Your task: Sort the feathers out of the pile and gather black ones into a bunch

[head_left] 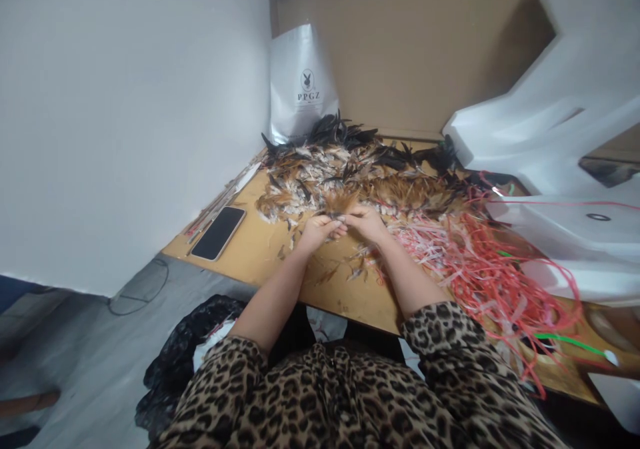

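Note:
Both my hands meet over the near side of a wooden table, their fingers pinched together at the base of a small tuft of brown feathers (340, 201). My left hand (320, 231) grips it from the left, and my right hand (364, 222) from the right. The feathers fan out away from me. Just beyond lies a wide pile of brown, white and black feathers (320, 169). Loose feather bits (356, 267) are scattered on the tabletop near my right wrist. What exactly the fingertips pinch at the quill ends is too small to make out.
A phone (219, 233) lies at the table's left. Tangled red and pink plastic strips (480, 262) cover the right side, beside white foam pieces (560, 229). A silver-white bag (303, 89) stands at the back. A black plastic bag (185, 349) sits on the floor, lower left.

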Demonstrator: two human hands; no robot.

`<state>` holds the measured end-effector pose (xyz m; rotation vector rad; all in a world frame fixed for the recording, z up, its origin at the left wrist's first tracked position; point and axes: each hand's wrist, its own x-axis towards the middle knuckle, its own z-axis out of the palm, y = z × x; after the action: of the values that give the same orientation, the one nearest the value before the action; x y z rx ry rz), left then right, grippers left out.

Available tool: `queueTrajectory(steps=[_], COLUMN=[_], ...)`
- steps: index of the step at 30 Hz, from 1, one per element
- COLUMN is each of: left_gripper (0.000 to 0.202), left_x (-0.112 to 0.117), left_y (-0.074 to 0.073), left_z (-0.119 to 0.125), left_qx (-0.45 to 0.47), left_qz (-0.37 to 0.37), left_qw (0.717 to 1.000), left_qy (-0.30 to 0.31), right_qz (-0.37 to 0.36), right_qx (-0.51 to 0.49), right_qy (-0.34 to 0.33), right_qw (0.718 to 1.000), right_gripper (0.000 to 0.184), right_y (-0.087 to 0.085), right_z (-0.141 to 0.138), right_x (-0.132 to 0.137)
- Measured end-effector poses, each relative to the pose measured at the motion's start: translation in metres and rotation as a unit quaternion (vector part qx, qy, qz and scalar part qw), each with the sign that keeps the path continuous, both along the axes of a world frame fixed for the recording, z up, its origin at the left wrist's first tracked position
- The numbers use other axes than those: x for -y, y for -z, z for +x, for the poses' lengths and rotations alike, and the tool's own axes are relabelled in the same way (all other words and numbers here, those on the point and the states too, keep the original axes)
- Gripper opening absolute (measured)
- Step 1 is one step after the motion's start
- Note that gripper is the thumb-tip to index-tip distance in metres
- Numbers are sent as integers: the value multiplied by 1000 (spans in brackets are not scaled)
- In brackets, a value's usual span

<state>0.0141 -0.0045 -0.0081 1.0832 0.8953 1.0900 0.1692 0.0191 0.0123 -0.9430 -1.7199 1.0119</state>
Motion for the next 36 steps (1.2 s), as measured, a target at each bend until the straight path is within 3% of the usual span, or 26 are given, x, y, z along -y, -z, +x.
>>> queueTrajectory(steps=[5, 8, 19, 23, 26, 30, 36], left_gripper=[32, 30, 24, 26, 28, 30, 30], left_x=[1, 0, -3, -4, -4, -4, -3], left_y=[0, 3, 7, 8, 7, 6, 3], left_z=[-3, -3, 1, 0, -2, -2, -3], left_qx=[-3, -28, -36, -43, -35, 12, 50], left_qz=[-27, -8, 23, 22, 19, -2, -14], left_qw=[999, 999, 999, 999, 999, 999, 997], left_qy=[32, 18, -10, -11, -19, -43, -62], right_qz=[-49, -65, 3, -42, -40, -3, 3], right_qx=[-20, -41, -28, -18, 2, 73, 286], right_qy=[-48, -66, 37, 28, 32, 55, -13], right_qw=[997, 995, 999, 999, 999, 996, 958], right_gripper=[29, 29, 29, 30, 26, 20, 16], right_y=[-3, -5, 1, 2, -7, -27, -39], right_z=[2, -1, -14, -15, -8, 17, 61], right_x=[3, 6, 7, 5, 4, 8, 22])
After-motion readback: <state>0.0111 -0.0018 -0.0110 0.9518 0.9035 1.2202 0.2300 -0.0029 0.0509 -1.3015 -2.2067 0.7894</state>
